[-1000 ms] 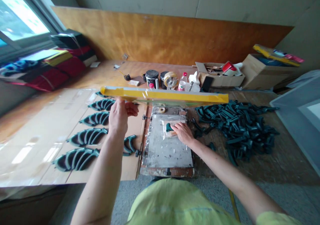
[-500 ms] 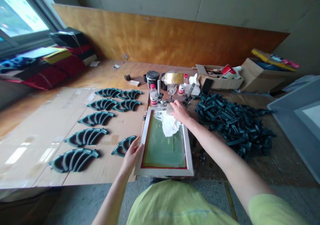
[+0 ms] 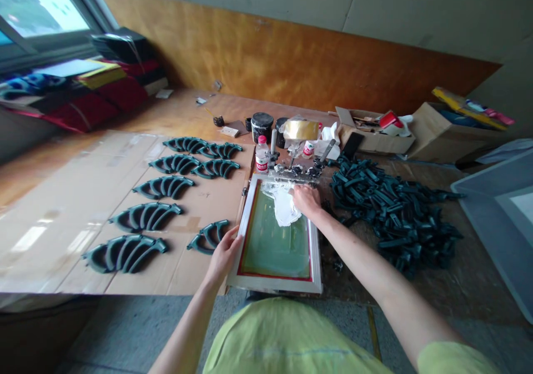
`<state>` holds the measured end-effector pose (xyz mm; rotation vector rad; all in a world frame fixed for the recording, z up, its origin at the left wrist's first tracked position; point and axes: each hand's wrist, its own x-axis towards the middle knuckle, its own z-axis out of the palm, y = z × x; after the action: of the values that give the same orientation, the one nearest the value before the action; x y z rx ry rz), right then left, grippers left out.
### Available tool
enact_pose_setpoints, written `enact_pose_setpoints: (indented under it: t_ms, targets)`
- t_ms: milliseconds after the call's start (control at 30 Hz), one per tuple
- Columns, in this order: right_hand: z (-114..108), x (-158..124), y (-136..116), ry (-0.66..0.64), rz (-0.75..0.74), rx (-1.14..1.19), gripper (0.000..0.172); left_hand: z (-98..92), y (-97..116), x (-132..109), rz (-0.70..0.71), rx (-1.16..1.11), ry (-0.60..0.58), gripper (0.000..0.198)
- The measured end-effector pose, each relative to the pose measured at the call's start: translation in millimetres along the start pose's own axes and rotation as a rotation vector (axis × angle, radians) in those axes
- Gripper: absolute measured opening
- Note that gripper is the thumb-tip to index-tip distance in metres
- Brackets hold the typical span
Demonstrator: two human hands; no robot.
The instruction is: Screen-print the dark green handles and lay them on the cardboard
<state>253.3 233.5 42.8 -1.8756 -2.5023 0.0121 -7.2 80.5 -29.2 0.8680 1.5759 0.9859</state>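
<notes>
A screen printing frame [image 3: 245,213] with pale metal edges and green mesh lies in front of me. My left hand [image 3: 225,252] grips its left edge, thumb and fingers against the rim. White ink [image 3: 286,206] is pooled on the upper part of the mesh. My right hand [image 3: 307,199] is closed at the ink's right side, near the top of the frame, on a small squeegee that the fingers mostly hide. Beyond the frame's top edge stands a metal hinge clamp [image 3: 295,173] smeared with white. Beside my left hand lies a dark green curved part [image 3: 208,236].
Several rows of dark green curved parts [image 3: 145,218] lie on cardboard [image 3: 62,213] at left. A heap of dark green pieces [image 3: 395,213] covers the right side. A bottle [image 3: 262,155], a black tub [image 3: 262,125] and cardboard boxes [image 3: 377,141] stand behind. A grey bin [image 3: 499,224] is at far right.
My right hand has moved slightly down and right, and its fingers have curled; the squeegee's pale blade shows less. My left hand keeps its grip on the frame. The camera view has shifted slightly.
</notes>
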Motion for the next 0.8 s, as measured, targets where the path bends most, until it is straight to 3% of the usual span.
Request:
enact_pose_setpoints:
  t_ms: [133, 233, 333, 500, 633, 733, 800]
  targets:
    - [8, -29, -6, -0.012, -0.274, 0.056, 0.021, -0.9, -2, 0, 0.005, 0.004, -0.010, 0.075]
    - [-3, -49, 6, -0.048, -0.463, 0.093, 0.018, -1.3, -3, 0, 0.010, 0.022, -0.011, 0.074]
    - [-19, -49, 20, -0.094, -0.573, 0.116, 0.009, -1.0, -5, 1, 0.023, 0.049, -0.004, 0.072]
    - [-14, -34, 13, 0.009, -0.437, 0.131, 0.005, -0.4, -4, 0, 0.047, 0.078, 0.000, 0.068]
    - [5, -55, 5, 0.037, -0.482, 0.105, 0.020, -0.7, -4, -1, 0.039, 0.061, -0.004, 0.072]
    - [-2, -61, 11, -0.006, -0.530, 0.151, 0.018, -1.1, -2, -2, 0.035, 0.054, -0.003, 0.071]
    - [-15, -48, 16, 0.004, -0.474, 0.202, 0.012, -1.8, 3, -4, 0.023, 0.032, -0.005, 0.071]
